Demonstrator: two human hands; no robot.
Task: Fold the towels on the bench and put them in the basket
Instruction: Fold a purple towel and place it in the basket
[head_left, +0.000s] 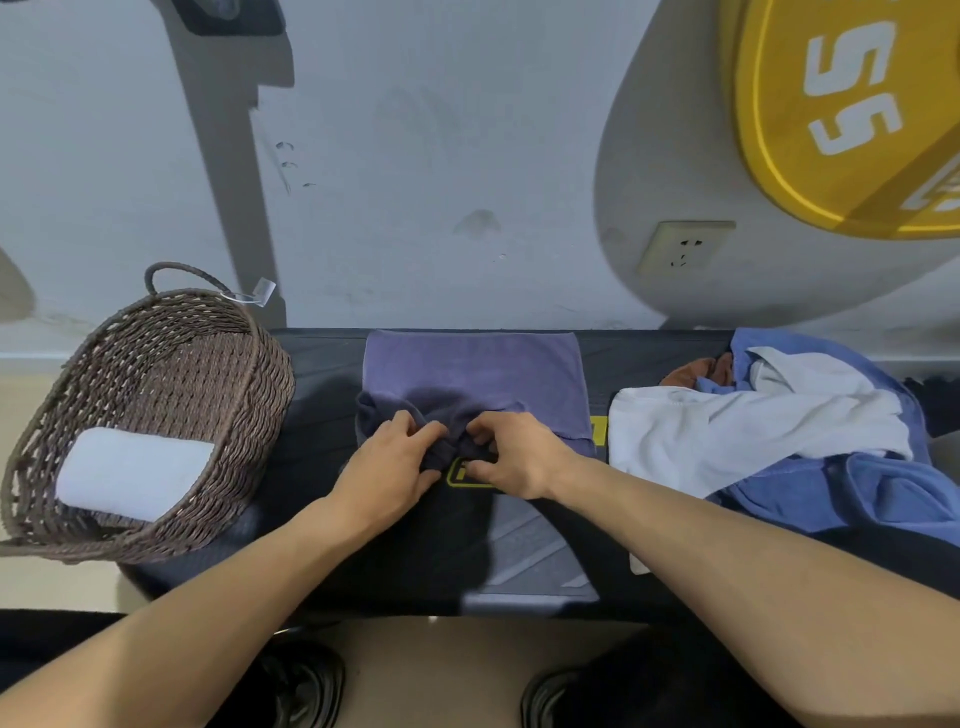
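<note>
My left hand (387, 460) and my right hand (511, 457) sit close together at the middle of the table (317, 358), fingertips nearly meeting. Both are curled, and each pinches a bunched bit of the near edge of the purple towel (472, 369). The left hand's fingers wrap over the gathered cloth from the left, while the right hand's thumb and fingers close on it from the right, just above the yellow logo (460, 475) printed on the dark table.

The purple towel lies flat beyond my hands, spread toward the wall, its far edge straight along the back of the table. Its near portion is darker, wrinkled and drawn up into the knot of fabric between my hands.

To my left, the woven brown basket (171, 364) stands at the end of the table, tilted so its opening faces me, with a loop handle at its far rim. Inside it lies a white folded towel (132, 473), resting against the lower wall.

To my right, well apart from my hands, is a loose pile: a white towel (727, 431) draped over a blue towel (841, 488), with a bit of orange-brown cloth (698, 371) peeking out behind them. These are crumpled and unfolded.
</note>
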